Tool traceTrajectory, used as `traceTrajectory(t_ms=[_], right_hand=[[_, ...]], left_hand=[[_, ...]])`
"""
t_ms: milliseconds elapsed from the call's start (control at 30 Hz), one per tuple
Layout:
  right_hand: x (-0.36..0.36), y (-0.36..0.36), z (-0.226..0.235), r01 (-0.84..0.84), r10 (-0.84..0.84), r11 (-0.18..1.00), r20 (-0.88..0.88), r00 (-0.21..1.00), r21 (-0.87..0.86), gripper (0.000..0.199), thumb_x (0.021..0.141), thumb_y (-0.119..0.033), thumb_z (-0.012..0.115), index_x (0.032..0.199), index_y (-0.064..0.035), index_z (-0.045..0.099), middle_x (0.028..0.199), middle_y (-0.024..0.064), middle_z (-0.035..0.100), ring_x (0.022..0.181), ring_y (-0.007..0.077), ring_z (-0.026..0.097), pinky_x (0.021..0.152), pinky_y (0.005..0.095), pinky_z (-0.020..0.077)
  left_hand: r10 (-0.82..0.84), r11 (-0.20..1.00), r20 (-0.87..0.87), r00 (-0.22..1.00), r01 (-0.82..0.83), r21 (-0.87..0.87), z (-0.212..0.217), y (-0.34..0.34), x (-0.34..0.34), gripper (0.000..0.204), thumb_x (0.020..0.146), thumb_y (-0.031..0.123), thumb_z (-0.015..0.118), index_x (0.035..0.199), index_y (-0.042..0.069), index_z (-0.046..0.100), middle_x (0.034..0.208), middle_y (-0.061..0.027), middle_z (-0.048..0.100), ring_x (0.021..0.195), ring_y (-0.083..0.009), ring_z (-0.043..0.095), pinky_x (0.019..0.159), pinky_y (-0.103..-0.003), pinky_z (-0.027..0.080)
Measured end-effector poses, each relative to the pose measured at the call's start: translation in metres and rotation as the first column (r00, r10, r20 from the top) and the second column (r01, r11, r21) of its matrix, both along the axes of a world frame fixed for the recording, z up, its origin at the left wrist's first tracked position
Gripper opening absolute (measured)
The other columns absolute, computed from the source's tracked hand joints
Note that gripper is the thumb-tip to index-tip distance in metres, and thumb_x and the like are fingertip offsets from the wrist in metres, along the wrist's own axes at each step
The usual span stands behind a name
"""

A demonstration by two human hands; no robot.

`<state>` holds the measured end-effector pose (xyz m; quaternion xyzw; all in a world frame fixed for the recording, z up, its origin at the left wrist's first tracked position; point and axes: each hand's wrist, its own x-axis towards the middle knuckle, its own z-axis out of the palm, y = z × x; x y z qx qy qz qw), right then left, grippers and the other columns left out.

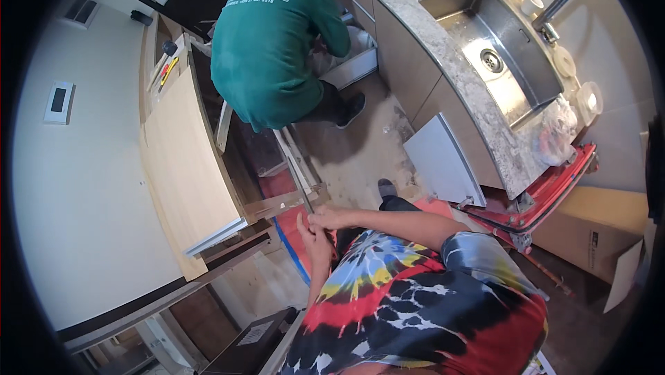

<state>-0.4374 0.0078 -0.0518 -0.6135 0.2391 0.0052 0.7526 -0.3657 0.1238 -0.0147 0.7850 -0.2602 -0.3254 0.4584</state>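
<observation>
A long, thin grey metal strip [303, 188] slants up and away from my hands; its exact kind I cannot make out. My right hand [332, 218] is closed around its near end. Just below, my left hand [316, 242] is bent against the same end with a finger pointing up along it, its grip partly hidden. Beyond the strip, pale wooden rails [287, 160] stand in an open cabinet frame. To the left lies a light wood panel [190, 160] with a whitish edge strip at its near corner.
A person in a green shirt [273, 49] crouches ahead, by an open white drawer [357, 63]. On the right are a counter with a steel sink [485, 49], a white panel leaning below [443, 157], a red folding stand [547, 195] and a cardboard box [589, 229]. A yellow-handled tool [168, 72] rests on the wood.
</observation>
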Motion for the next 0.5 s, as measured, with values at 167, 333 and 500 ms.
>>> traceTrajectory(t_ms=[167, 333, 500], right_hand=[[-0.004, -0.036, -0.016, 0.221, -0.221, 0.975, 0.049, 0.974, 0.013, 0.043, 0.1, -0.039, 0.052, 0.111, 0.001, 0.064, 0.105, 0.0159, 0.066, 0.082, 0.0213, 0.067, 0.076, 0.0344, 0.054], [-0.07, -0.083, 0.007, 0.175, -0.315, 0.873, -0.252, 0.915, -0.455, 0.046, 0.093, -0.032, 0.059, 0.126, 0.0005, 0.057, 0.106, 0.0262, 0.069, 0.098, 0.0374, 0.068, 0.084, 0.0471, 0.0523], [-0.207, -0.039, -0.156, 0.106, -0.511, 0.818, -0.629, 0.586, -0.565, 0.043, 0.086, -0.033, 0.064, 0.104, 0.0058, 0.066, 0.093, 0.0301, 0.068, 0.089, 0.0453, 0.068, 0.076, 0.0509, 0.0537]], left_hand=[[-0.383, 0.917, 0.338, 0.86, 0.397, 0.031, 0.014, -0.014, 0.0, 0.051, 0.096, 0.02, 0.061, 0.14, 0.001, 0.044, 0.105, -0.0191, 0.07, 0.085, -0.0265, 0.069, 0.076, -0.036, 0.053], [-0.408, 0.913, 0.337, 0.849, 0.381, 0.145, 0.088, -0.014, 0.06, 0.024, 0.094, 0.021, 0.065, 0.1, -0.002, 0.07, 0.093, -0.0174, 0.07, 0.083, -0.0278, 0.068, 0.074, -0.037, 0.052], [-0.275, 0.948, 0.744, 0.609, 0.3, 0.105, 0.079, -0.05, 0.188, 0.029, 0.096, 0.024, 0.062, 0.113, 0.002, 0.068, 0.114, -0.019, 0.068, 0.106, -0.0335, 0.065, 0.091, -0.047, 0.049]])
